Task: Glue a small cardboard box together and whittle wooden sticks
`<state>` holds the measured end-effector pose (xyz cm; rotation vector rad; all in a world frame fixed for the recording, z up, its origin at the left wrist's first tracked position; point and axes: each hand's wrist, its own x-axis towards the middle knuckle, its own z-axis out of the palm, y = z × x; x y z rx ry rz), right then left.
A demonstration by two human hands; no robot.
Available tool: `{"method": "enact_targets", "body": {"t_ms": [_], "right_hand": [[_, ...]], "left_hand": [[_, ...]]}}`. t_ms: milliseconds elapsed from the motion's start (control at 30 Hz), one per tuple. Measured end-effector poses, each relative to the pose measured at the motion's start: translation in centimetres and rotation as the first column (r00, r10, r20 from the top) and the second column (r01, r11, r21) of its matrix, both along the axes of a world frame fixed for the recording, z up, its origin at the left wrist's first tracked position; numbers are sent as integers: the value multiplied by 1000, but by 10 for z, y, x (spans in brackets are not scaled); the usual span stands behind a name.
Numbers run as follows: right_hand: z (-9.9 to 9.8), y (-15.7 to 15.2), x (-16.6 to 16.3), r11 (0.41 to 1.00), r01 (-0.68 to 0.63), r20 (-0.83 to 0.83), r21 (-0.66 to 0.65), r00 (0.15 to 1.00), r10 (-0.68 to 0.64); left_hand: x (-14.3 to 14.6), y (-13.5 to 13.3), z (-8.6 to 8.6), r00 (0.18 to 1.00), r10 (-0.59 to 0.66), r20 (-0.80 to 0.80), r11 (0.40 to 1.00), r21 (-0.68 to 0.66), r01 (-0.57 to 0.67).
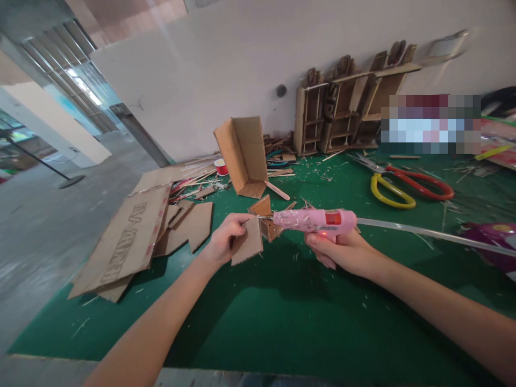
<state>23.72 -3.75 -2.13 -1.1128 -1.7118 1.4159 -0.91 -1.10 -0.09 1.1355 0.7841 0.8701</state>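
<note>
On a green tabletop [282, 328], a pink plastic glue gun [300, 220] is gripped in the right hand [344, 250]. Left of the gun, a small flat brown cardboard piece [250, 244] is pinched by the left hand [226, 239], its upper corner beside the nozzle. Beyond the gun, yellow-and-red-handled metal scissors [393, 170] are seen rightward, an open tan cardboard box [244, 156] leftward.

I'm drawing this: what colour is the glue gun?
The glue gun is mostly pink; head view shows best.
</note>
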Motion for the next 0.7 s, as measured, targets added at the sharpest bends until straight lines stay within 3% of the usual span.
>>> {"method": "enact_targets", "body": {"t_ms": [700], "right_hand": [[-6,0,3,1000,9,-16,2,1000,-9]], "left_hand": [[1,-2,0,1000,-1,-7,1000,-6,1]]}}
